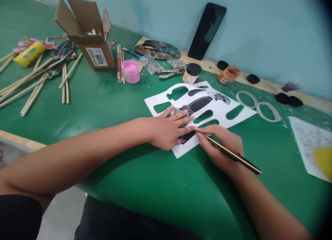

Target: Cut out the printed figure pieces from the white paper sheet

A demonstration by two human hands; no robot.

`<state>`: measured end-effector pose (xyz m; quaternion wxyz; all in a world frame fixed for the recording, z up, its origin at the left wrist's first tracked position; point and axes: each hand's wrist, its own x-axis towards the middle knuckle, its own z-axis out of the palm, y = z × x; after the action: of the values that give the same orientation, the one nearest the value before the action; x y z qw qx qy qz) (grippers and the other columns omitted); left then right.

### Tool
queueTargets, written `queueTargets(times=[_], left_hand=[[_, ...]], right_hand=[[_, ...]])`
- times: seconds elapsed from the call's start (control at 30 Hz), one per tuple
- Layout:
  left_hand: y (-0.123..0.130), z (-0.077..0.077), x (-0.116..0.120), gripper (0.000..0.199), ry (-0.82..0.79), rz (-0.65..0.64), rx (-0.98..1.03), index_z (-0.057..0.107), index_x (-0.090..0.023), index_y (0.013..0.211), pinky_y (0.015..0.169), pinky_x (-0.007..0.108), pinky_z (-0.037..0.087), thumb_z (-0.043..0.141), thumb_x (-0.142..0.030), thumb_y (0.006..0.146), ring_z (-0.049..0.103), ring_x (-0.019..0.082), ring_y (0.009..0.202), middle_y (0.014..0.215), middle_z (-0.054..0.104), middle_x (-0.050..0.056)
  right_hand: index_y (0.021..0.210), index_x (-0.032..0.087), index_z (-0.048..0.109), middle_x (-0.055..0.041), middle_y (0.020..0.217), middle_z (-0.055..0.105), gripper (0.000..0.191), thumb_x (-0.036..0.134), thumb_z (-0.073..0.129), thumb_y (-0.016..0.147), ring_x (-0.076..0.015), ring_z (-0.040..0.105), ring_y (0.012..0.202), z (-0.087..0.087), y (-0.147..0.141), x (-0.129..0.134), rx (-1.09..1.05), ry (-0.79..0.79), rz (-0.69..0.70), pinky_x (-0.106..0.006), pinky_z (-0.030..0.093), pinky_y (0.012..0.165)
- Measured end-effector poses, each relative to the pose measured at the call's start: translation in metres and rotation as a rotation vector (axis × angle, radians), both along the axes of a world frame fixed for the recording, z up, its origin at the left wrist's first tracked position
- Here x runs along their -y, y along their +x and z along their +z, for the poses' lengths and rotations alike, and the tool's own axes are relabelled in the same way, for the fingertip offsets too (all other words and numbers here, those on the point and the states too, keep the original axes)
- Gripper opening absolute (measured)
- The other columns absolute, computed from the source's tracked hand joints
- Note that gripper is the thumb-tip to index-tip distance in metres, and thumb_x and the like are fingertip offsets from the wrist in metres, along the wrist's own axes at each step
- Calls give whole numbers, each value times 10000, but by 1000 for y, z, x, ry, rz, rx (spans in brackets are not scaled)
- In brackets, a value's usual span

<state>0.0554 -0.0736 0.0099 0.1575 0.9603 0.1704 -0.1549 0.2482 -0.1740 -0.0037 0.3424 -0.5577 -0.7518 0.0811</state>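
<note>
A white sheet [183, 150] with cut-out holes and black printed shapes lies on the green table [166, 195]. My left hand [169, 129] rests flat on its left part with the fingers spread, over a greyish piece that is partly hidden. In my right hand [220, 145] is a slim black and gold pen-like tool [233, 154], pinched near its tip. That tip meets the sheet right beside my left fingertips, at the edge of a black shape; its exact end is too small to make out.
Behind the sheet stand an open cardboard box [93, 49], a pink paint jar [131, 72], pliers [169, 73], a palette [158, 49] and a phone [207, 30] against the wall. Sticks [33, 77] lie left; tape rings [268, 112] and another sheet [306, 139] lie right.
</note>
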Motion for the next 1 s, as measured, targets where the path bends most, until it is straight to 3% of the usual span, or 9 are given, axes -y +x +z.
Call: queueTargets(times=[0.17, 0.23, 0.33, 0.43, 0.57, 0.73, 1.0], left_hand=[[-8, -4, -28, 748, 28, -168, 220, 232, -134, 1554, 1229, 469, 37, 472, -477, 934, 24, 255, 1521, 1634, 148, 91], [-11, -2, -35, 718, 72, -162, 281, 352, -172, 1514, 1218, 474, 95, 551, -479, 897, 111, 293, 1510, 1609, 255, 91], [-13, 0, -38, 510, 100, -150, 322, 553, -280, 1379, 1171, 469, 206, 599, -413, 889, 286, 301, 1445, 1555, 379, 54], [-12, 0, -38, 368, 62, -153, 340, 639, -351, 1277, 1115, 442, 283, 577, -354, 914, 355, 286, 1399, 1519, 437, 9], [-12, -1, -39, 392, -3, -154, 345, 618, -352, 1304, 1126, 452, 261, 544, -320, 921, 365, 269, 1405, 1539, 412, 4], [-14, -1, -42, 555, -81, -150, 301, 508, -315, 1418, 1189, 495, 146, 592, -390, 874, 224, 289, 1483, 1605, 278, 18], [-13, -2, -42, 539, -103, -145, 285, 530, -321, 1399, 1198, 508, 121, 600, -388, 868, 195, 284, 1494, 1609, 264, 13]], right_hand=[[906, 213, 679, -20, 832, 734, 80, 172, 622, 868, -167, 698, 748, 6, 8, 7, 125, -60, -14, -265, 510, 697], [887, 213, 670, -15, 802, 720, 69, 175, 616, 866, -163, 688, 720, 11, 6, 14, 134, -123, -1, -267, 506, 669], [853, 219, 667, -9, 766, 706, 68, 184, 609, 863, -154, 669, 673, 18, 4, 19, 84, -185, 40, -268, 497, 625], [859, 220, 685, -18, 799, 726, 75, 189, 617, 851, -160, 681, 706, 22, 1, 15, -9, -183, 54, -275, 507, 649], [842, 209, 699, 2, 742, 721, 58, 182, 653, 818, -137, 664, 651, 18, -13, 0, -102, -214, 53, -258, 498, 632], [710, 183, 673, 16, 614, 661, 93, 162, 634, 792, -106, 579, 524, 4, -28, -10, -158, -169, 121, -242, 444, 544], [723, 183, 680, -5, 646, 687, 98, 162, 622, 800, -116, 588, 537, -1, -27, -10, -142, -185, 108, -258, 444, 552]])
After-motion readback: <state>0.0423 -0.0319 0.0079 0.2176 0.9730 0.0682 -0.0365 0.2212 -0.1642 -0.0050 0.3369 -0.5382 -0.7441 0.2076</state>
